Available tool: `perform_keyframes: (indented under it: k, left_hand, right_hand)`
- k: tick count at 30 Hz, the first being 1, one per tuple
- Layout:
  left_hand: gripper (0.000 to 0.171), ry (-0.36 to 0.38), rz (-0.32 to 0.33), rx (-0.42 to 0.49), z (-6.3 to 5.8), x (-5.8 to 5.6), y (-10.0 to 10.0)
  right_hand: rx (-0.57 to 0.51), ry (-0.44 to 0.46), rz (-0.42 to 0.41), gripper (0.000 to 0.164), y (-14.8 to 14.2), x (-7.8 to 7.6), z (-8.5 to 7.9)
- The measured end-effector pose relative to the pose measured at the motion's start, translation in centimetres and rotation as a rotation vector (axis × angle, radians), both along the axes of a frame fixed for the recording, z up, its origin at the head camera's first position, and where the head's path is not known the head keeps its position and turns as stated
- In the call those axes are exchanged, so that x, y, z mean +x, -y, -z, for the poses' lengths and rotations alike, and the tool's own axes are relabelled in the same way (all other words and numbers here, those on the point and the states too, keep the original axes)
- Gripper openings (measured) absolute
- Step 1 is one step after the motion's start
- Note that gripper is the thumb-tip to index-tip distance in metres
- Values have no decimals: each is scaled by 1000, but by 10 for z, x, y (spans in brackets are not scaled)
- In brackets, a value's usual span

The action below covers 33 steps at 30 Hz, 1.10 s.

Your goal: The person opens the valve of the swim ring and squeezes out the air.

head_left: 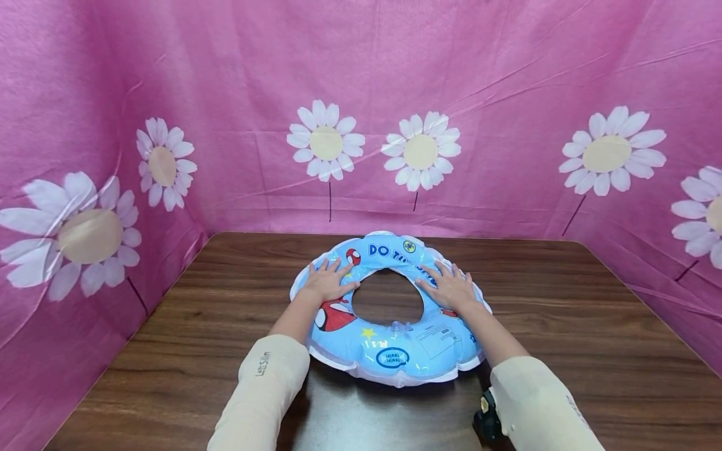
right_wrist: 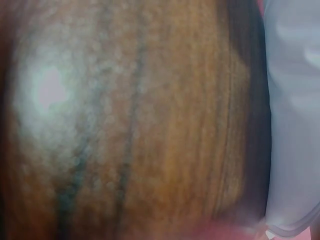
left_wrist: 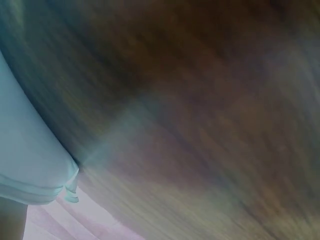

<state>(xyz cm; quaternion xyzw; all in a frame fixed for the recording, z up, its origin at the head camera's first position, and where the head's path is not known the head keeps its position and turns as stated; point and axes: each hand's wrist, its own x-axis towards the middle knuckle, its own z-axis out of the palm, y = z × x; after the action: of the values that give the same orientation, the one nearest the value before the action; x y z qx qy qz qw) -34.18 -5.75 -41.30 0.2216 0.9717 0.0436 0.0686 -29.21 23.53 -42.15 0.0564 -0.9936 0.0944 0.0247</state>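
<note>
While the head view looks down over the brown wooden desk [head_left: 541, 326], it shows a light-blue inflatable ring [head_left: 346, 341] which lies at the middle of it, just under both hands. The left hand [head_left: 327, 282] rests on the left side of the ring and the right hand [head_left: 451, 288] on the right side, so the central hole is between them. Both hands are well apart from each other, palms down, with their fingers spread and not curled around anything. The ring is plump and glossy, with a wavy whitish edge, and a clear valve [head_left: 400, 326] sits at the near side of the hole. Its print has blue letters beginning with "DO" on the far side, red figures with white eyes near the left hand, a yellow star and a blue oval. In the left wrist view there is mostly blurred wood, with a pale shape [left_wrist: 30, 145] along the left edge; I cannot tell what it is. In the right wrist view, blurred wood also fills most, and a pale grey shape [right_wrist: 297, 120] stands along the right edge, equally uncertain.
</note>
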Motion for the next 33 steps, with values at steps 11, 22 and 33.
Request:
perform_keyframes:
  k: [11, 22, 33]
  left_hand:
    - [66, 8, -6, 6, 0, 1, 2]
    - [67, -3, 0, -1, 4, 2, 2]
    - [67, -18, 7, 23, 4, 5, 1]
  right_hand:
    - [4, 28, 11, 62, 1, -1, 0]
    - [-13, 18, -4, 64, -1, -3, 4]
    - [-6, -5, -1, 63, -1, -1, 6]
